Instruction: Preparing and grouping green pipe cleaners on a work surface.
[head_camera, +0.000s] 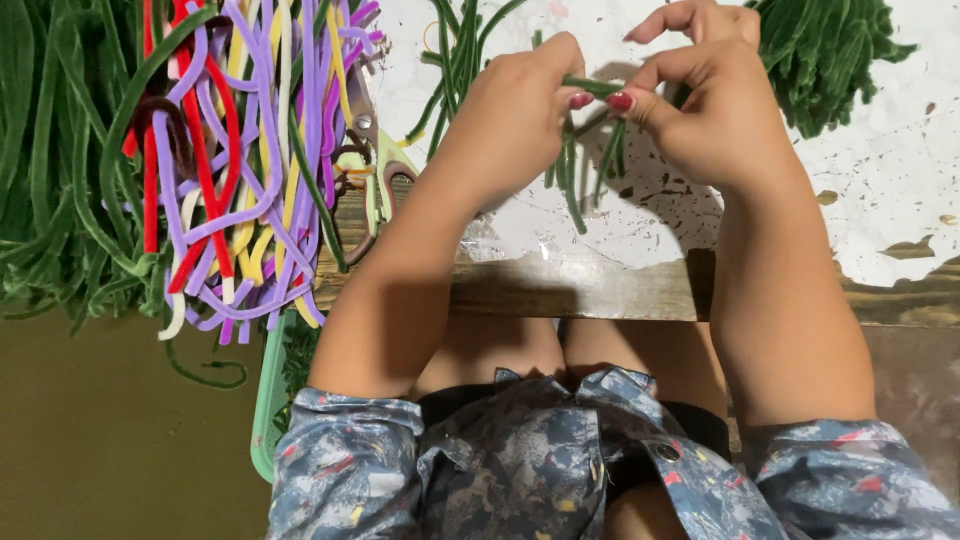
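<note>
**Both hands pinched on one green stem, held crosswise between them**

Your left hand (520, 110) and right hand (710, 110) meet above the chipped white-painted wooden tabletop (900, 180), and each is closed in a pinch on the same fuzzy dark green chenille stem (592, 87). The short stretch you can see between the two thumbs runs nearly level, left to right, so its long axis lies straight across from one hand to the other. Neither hand is nearer; each grips its own end of that span, thumbs with red-painted nails facing each other.

Below the pinch, a small bunch of loose green stem ends (580, 170) hangs down toward you, over the tabletop. Whether those ends touch the surface you cannot tell from this view.

Well to your left lies a tangled heap of purple, red, yellow and white chenille stems (240, 160), with a pair of pale green-handled scissors (375, 170) just beside it, nearer your left forearm. A second mound of dark green stems (820, 55) sits beyond your right hand, close behind it.
</note>
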